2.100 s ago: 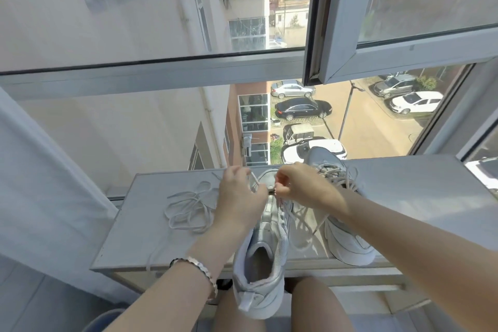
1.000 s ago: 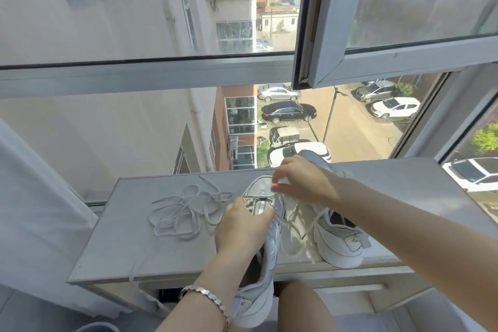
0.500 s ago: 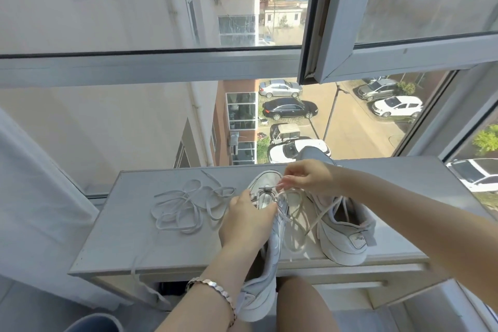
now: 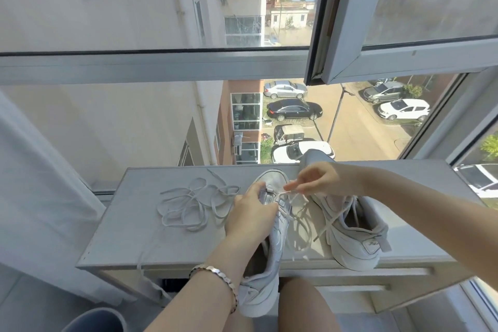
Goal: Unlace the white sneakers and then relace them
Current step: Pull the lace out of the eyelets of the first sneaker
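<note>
Holding the white sneaker steady, the left hand wrapped its fingers round the shoe's side, right by the front lace holes, so the shoe could not slide when the lace was pulled. The sneaker lay with its toe on the desk and its heel hanging off the near edge above the person's leg. That put the lace holes close and facing up. The right hand hovered just over the toe. Its thumb and first finger pinched the lace tight, close to the holes, and its other fingers were loosely curled out of the way. The rest of that lace drooped in loops between the two shoes. The second sneaker sat on the desk just to the right with its own lace slack, likely waiting its turn. A loose lace lay in a tangle on the desk to the left, apart from the work, where it would not get mixed up. I could not tell whether the pinched lace was going in or coming out.
</note>
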{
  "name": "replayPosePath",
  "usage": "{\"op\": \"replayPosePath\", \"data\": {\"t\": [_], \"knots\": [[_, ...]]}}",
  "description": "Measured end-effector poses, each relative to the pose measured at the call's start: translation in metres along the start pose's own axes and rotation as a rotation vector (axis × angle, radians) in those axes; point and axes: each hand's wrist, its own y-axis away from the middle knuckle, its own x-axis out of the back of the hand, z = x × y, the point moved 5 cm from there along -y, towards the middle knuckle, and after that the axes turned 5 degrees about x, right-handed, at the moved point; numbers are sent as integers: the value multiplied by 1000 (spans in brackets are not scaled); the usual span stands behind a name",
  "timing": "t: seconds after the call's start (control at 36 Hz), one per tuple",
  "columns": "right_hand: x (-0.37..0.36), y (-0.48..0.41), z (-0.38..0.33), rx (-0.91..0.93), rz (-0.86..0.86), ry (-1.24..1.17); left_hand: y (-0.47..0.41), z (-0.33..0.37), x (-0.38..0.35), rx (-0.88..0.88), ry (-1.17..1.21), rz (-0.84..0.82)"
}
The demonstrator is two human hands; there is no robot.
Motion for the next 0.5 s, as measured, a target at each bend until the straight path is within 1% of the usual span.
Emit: {"op": "replayPosePath", "data": {"t": [0.06, 0.11, 0.17, 0.22, 0.31, 0.39, 0.5], "knots": [[8, -2, 2, 35, 225, 128, 1, -1, -1, -8, 17, 6], [16, -1, 3, 35, 430, 339, 1, -1, -1, -17, 48, 9], [17, -1, 8, -9, 536, 502, 3, -1, -1, -25, 85, 7], [8, -6, 8, 37, 547, 617, 5, 0, -1, -41, 107, 0], [-13, -15, -8, 172, 463, 676, 8, 1, -3, -79, 123, -46], [-21, -19, -19, 135, 359, 734, 10, 1, -6, -109, 105, -91], [-22, -18, -19, 80, 237, 791, 9, 1, -6, -107, 125, -71]]}}
